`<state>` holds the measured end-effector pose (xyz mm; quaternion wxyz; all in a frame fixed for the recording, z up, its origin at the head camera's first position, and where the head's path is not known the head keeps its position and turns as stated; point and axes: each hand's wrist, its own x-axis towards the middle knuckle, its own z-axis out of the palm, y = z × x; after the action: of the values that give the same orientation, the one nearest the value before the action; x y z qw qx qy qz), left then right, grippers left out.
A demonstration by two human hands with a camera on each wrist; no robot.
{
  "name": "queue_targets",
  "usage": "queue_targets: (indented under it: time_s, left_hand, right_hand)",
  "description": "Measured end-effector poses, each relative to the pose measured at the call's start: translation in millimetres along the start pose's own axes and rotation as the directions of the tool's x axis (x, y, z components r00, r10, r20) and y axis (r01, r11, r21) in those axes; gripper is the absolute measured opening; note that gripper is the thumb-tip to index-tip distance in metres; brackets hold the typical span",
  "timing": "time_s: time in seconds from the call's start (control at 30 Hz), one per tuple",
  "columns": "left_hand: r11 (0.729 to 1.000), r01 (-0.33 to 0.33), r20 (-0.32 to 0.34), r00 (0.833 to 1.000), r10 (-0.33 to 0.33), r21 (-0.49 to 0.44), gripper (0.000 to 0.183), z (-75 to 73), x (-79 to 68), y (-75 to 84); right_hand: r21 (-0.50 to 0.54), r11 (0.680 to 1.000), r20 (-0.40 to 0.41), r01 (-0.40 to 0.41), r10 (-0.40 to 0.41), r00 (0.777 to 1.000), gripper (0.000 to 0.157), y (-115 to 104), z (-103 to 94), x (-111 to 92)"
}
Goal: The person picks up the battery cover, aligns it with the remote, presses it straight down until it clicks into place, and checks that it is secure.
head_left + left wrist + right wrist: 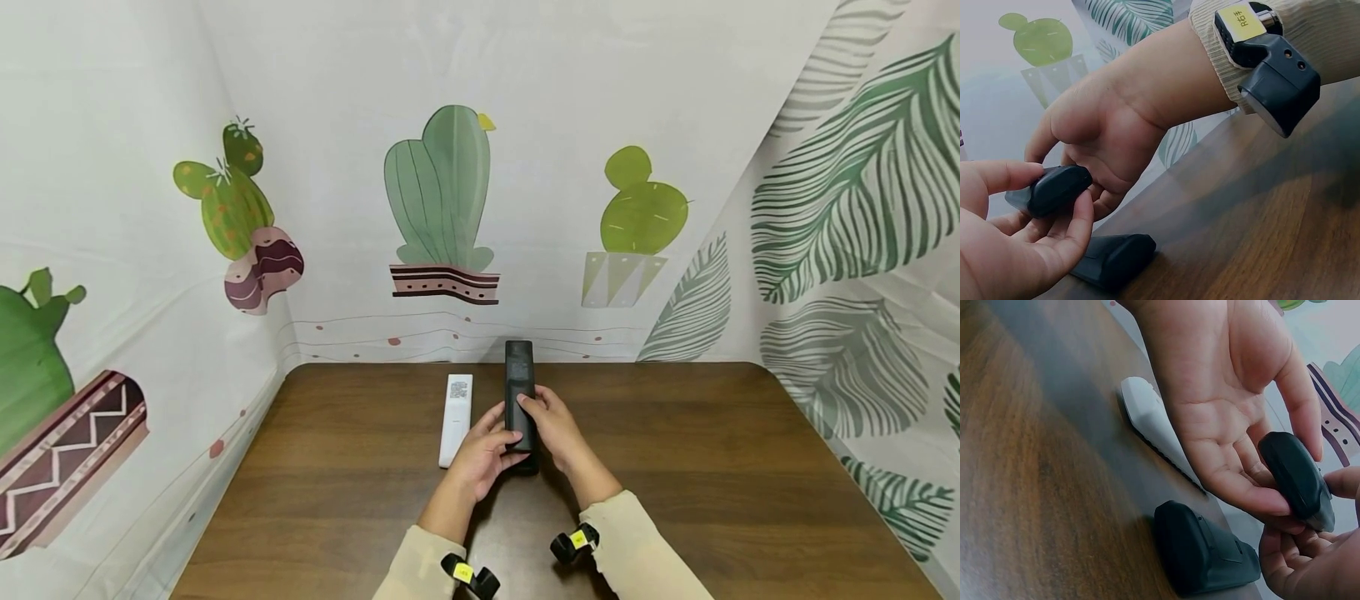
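Both hands hold a black remote control [519, 371] above the table. Its long face, with a panel seam across it, is turned up toward the head camera. The left hand [478, 463] grips the lower end, thumb on top and fingers beneath. From the other side the right hand [558, 432] pinches it, thumb on the upper face and fingers along the edge. Below it a second black remote control [1200, 553] lies on the table, mostly hidden in the head view. To the left lies a white remote control [456, 421] with a printed code label at its far end.
The brown wooden table [360, 500] ends at a white curtain [547, 208] printed with cacti and leaves. Black camera mounts with yellow labels sit on both sleeves [637, 542].
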<state>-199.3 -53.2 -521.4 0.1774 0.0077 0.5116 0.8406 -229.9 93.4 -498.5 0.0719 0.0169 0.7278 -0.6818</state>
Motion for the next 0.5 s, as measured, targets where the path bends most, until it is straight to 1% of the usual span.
queue_targets:
  time_s: [0.17, 0.5]
  left_hand:
    - [1.0, 0.003, -0.001, 1.0, -0.003, -0.002, 0.072, -0.2, 0.2, 0.2]
    - [1.0, 0.009, -0.007, 1.0, -0.009, -0.012, 0.071, 0.4, 0.7, 0.0]
  right_hand:
    - [0.005, 1.0, 0.006, -0.001, 0.001, 1.0, 0.051, 2.2, 0.0, 1.5]
    - [0.006, 1.0, 0.001, 0.001, -0.001, 1.0, 0.049, 2.0, -0.3, 1.2]
